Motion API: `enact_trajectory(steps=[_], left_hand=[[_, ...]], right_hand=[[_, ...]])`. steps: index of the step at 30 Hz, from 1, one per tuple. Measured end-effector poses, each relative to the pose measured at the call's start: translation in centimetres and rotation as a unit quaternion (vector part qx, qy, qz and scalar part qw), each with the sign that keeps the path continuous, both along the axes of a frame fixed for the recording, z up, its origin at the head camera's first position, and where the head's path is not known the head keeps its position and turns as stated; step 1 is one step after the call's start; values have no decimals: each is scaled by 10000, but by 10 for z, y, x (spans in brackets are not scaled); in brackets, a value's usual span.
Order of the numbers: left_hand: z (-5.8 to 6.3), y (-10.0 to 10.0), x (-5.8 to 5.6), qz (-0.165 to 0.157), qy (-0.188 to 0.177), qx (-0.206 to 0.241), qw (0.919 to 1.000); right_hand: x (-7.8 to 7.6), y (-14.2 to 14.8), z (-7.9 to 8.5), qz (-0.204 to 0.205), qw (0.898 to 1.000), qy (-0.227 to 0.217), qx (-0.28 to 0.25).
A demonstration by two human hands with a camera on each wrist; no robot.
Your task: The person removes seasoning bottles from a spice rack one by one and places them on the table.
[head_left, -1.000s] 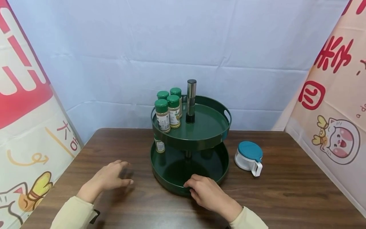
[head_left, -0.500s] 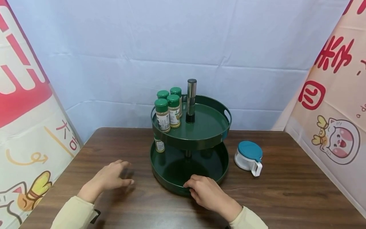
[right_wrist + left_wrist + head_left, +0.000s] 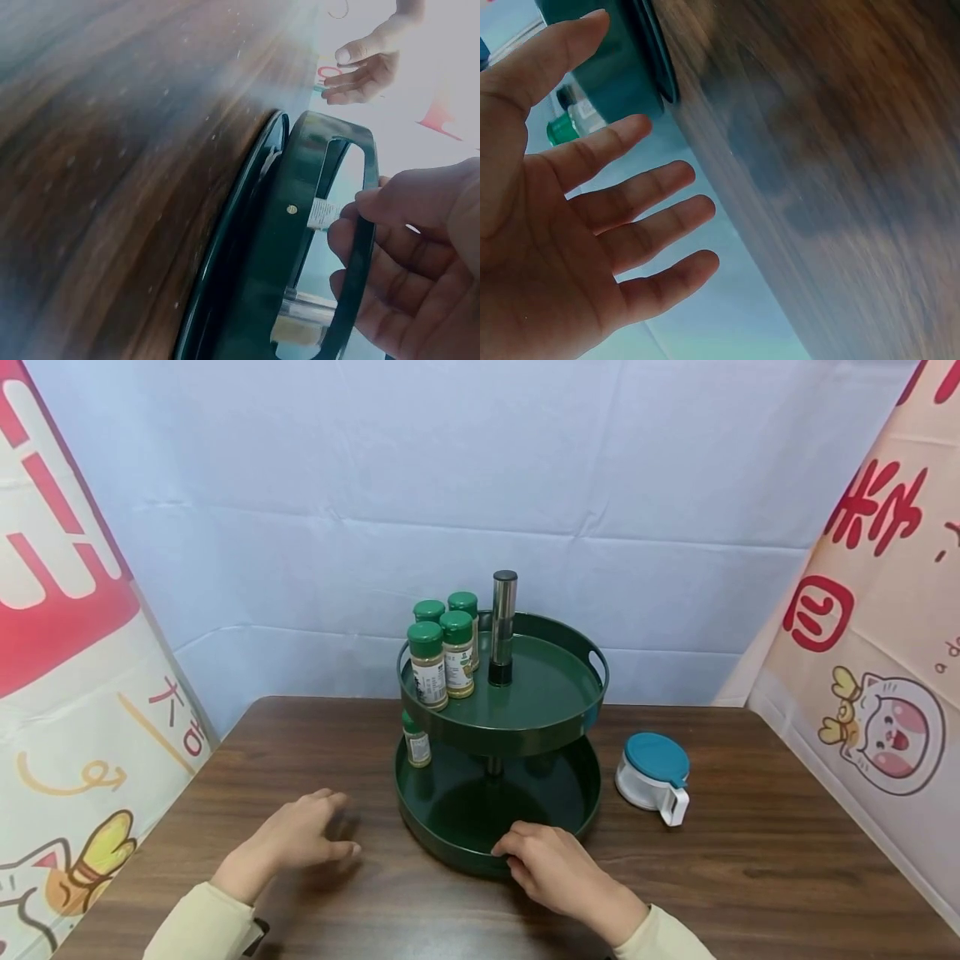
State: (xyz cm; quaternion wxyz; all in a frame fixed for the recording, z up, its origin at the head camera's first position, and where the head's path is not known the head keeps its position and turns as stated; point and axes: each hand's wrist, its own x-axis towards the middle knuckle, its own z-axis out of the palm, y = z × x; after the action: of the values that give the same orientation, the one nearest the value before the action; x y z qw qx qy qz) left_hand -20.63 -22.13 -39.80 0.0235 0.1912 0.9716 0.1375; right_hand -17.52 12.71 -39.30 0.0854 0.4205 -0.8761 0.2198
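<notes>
A dark green two-tier turntable rack [image 3: 517, 739] stands mid-table. My right hand [image 3: 558, 872] grips the front rim of its lower tray [image 3: 450, 847]; in the right wrist view, the fingers [image 3: 401, 255] curl through the handle slot, thumb on top of the rim. Several green-capped spice bottles [image 3: 429, 672] stand at the left of the upper tray [image 3: 540, 677]. Another spice bottle [image 3: 417, 747] stands at the left of the lower tray, partly under the upper one. Left of the rack, my left hand [image 3: 292, 839] hovers by the table, fingers [image 3: 649, 232] spread, holding nothing.
A white jar with a blue lid and a handle [image 3: 654, 777] stands on the wooden table [image 3: 750, 860] right of the rack. A metal post [image 3: 503, 627] rises from the rack's centre. Pale cloth [image 3: 300, 527] hangs behind, with printed cloths on both sides.
My right hand has moved slightly right with the rim. The lower tray's bottle has come a little forward, its cap now visible. My left hand has shifted slightly right.
</notes>
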Motion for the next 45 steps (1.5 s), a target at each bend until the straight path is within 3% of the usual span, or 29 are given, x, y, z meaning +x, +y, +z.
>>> enact_trajectory(steps=[7, 18, 30, 45], left_hand=[[1, 12, 4, -169, 48, -33, 9998], [3, 30, 12, -767, 347, -151, 9963], [7, 45, 20, -1068, 261, -185, 9938], [17, 71, 38, -1486, 310, -320, 9879]], right_hand=[[-1, 16, 1, -60, 9997, -26, -223], [-8, 39, 3, -428, 9974, -563, -107], [-11, 58, 2, -926, 9957, 30, -54], [-20, 75, 3, -1506, 9883, 229, 80]])
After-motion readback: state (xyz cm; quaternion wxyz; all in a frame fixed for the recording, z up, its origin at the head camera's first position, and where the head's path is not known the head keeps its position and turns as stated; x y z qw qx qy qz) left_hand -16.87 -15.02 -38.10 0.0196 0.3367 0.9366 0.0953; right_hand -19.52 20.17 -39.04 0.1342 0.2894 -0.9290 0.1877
